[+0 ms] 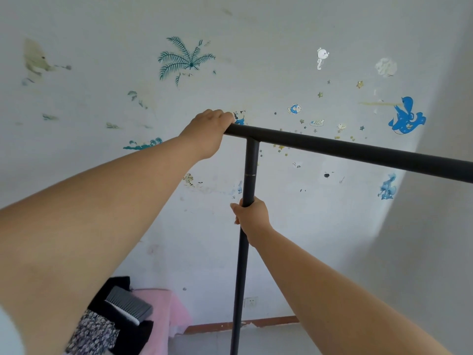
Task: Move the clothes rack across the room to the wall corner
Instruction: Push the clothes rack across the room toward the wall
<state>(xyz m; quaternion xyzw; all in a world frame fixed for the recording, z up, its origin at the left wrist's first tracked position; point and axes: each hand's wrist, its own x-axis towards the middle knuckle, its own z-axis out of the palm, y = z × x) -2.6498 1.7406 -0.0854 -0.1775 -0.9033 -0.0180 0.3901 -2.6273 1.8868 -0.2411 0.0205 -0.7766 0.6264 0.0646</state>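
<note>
Wall (256,34) fills most of the view: pale, scuffed, dotted with stickers. A corner shows at far right where a second, shaded wall face meets it. Floor (268,339) grey, seen only at the bottom edge, with a reddish skirting strip (230,326) along the wall base. Rack (358,152) black metal, standing close in front of the wall, centre to right of frame: top bar runs from beside the left hand out past the right edge, sloping down in view; one upright post drops from a T-joint near the bar's left end to the bottom edge. Its feet are out of frame. No clothes on the visible bar. Both forearms bare, reaching up from the lower corners. Left hand (208,133) sits over the left end of the bar, fingers curled down over it, clamped on the tube. Right hand (252,217) grips the post below the joint, fingers wrapped round it, thumb on the near left side. Lower left, partly behind the left forearm: a pile of cloth, pink fabric (169,311), black fabric (115,290), a small-flowered print (94,331), with a grey brush (129,304) lying on top. Palm sticker (185,58) teal, upper centre. Dolphin sticker (407,116) blue, right, above the bar. White socket (250,301) low on the wall, just right of the post. Small fish and star stickers scattered between palm and dolphin.
</note>
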